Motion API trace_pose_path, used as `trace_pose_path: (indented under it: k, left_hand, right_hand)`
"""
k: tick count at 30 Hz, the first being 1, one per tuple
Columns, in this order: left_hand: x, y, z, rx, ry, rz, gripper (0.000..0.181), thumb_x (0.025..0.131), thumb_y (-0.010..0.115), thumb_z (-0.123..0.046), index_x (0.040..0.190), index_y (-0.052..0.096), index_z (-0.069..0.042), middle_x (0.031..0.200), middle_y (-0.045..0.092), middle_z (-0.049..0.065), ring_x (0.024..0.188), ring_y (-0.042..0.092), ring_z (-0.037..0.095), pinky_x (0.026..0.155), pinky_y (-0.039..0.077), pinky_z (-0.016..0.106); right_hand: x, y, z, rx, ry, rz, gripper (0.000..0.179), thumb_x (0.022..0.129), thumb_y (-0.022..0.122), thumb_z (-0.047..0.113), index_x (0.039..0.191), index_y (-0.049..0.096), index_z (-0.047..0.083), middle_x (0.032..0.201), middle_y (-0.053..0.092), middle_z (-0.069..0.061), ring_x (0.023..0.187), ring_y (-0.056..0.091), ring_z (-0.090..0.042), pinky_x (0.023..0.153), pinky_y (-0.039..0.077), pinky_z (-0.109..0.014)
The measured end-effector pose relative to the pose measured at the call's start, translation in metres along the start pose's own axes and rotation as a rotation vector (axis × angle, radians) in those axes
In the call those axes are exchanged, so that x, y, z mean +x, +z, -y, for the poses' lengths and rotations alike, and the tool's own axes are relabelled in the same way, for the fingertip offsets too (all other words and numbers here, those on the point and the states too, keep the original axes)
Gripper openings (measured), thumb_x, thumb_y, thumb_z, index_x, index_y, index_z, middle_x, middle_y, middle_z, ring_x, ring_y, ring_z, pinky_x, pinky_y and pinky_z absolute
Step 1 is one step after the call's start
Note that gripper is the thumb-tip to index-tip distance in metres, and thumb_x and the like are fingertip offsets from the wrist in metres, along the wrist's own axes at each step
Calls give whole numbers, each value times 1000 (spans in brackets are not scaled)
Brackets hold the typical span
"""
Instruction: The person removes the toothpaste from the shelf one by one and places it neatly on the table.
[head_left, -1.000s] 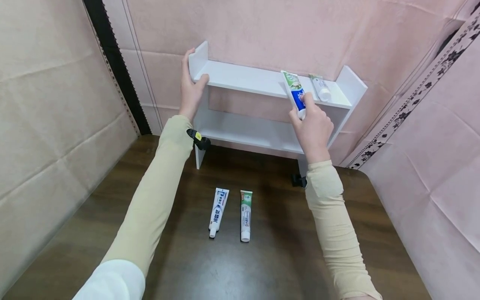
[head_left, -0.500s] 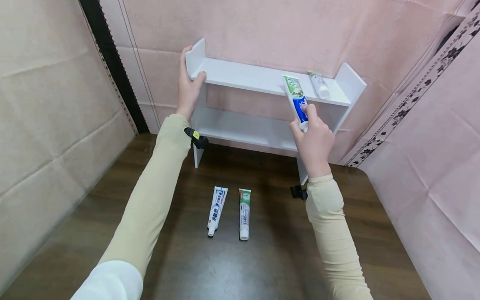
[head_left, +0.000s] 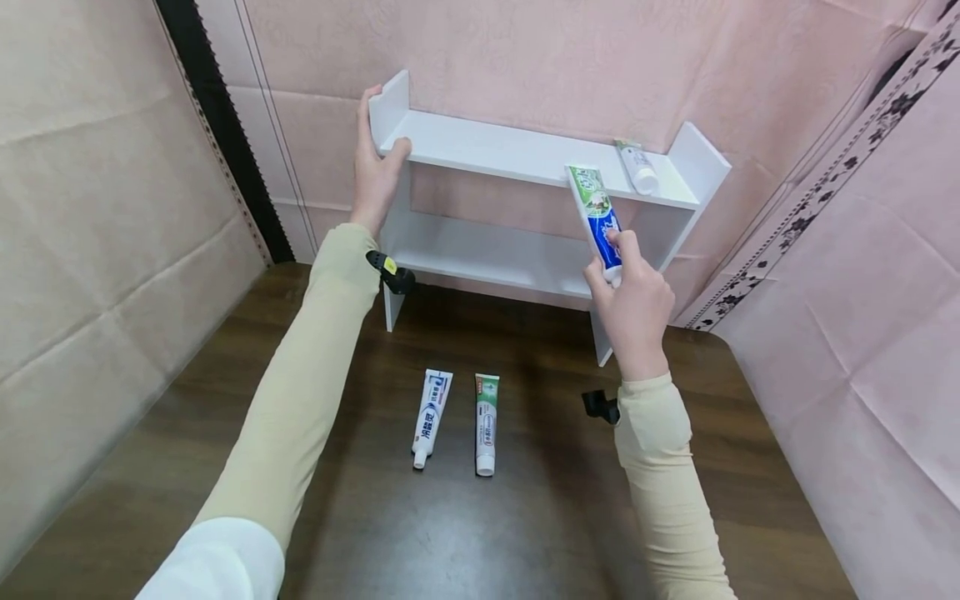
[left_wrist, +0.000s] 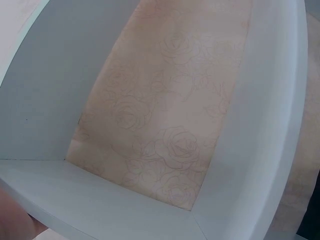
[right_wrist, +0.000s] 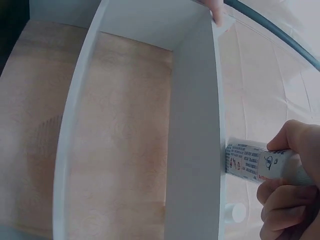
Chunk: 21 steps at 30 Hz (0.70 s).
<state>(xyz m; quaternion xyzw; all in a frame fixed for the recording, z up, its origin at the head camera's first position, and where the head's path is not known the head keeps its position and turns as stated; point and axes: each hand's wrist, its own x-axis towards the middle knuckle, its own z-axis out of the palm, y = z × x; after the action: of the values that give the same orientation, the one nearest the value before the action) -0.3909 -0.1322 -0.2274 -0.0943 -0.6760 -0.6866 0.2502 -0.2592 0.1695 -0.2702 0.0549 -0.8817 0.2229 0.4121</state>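
Note:
A white two-tier shelf (head_left: 491,148) stands at the back of the table. Its upper left side panel is gripped by my left hand (head_left: 377,179), thumb in front and fingers round the outer side. My right hand (head_left: 636,308) pinches a green-and-blue toothpaste tube (head_left: 595,218) near its cap end. The tube's flat end points up at the front edge of the top board; whether they touch I cannot tell. On the top board, towards the right, lies a pale toothpaste tube (head_left: 639,171). In the right wrist view the held tube (right_wrist: 250,161) shows its printed back.
Two more toothpaste tubes lie on the dark wooden table (head_left: 450,542): a white-and-blue one (head_left: 431,417) and a green-and-white one (head_left: 486,425). Pink patterned cloth (head_left: 570,67) hangs behind the shelf, and cloth walls flank both sides.
My right hand has drawn down and back towards me with the green-and-blue toothpaste tube, away from above the top board. The left hand keeps its grip on the shelf panel.

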Motion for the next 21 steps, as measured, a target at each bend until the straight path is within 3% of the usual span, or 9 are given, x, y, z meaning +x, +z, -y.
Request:
trace_pose_path:
  k: [7, 11, 15, 21]
  left_hand:
    - [0, 0, 0, 7, -2, 1, 71, 87, 48, -6, 149, 29, -34, 147, 37, -10, 117, 39, 8, 93, 32, 20]
    - [0, -1, 0, 16, -11, -3, 71, 87, 48, -6, 149, 28, -35, 148, 36, -11, 117, 39, 8, 93, 31, 21]
    - [0, 0, 0, 5, -8, -12, 70, 87, 48, -6, 148, 30, -35, 146, 38, -9, 114, 40, 8, 91, 33, 22]
    - [0, 1, 0, 2, 8, -9, 70, 86, 47, -5, 148, 30, -33, 147, 37, -10, 114, 40, 9, 89, 33, 21]
  right_hand:
    - [-15, -8, -6, 56, -3, -24, 34, 92, 58, 23, 120, 60, 4, 104, 72, -23, 65, 64, -39, 55, 48, -43]
    - [-28, -13, -10, 66, -18, -68, 32, 89, 61, 19, 118, 63, 4, 97, 73, -23, 55, 58, -35, 49, 36, -32]
    - [-41, -15, -16, 63, -6, -89, 31, 87, 63, 18, 115, 66, 6, 93, 73, -23, 52, 55, -34, 48, 32, -30]
    - [-56, -18, -26, 37, 31, -39, 28, 87, 65, 19, 113, 68, 8, 81, 72, -23, 48, 50, -33, 47, 29, -31]
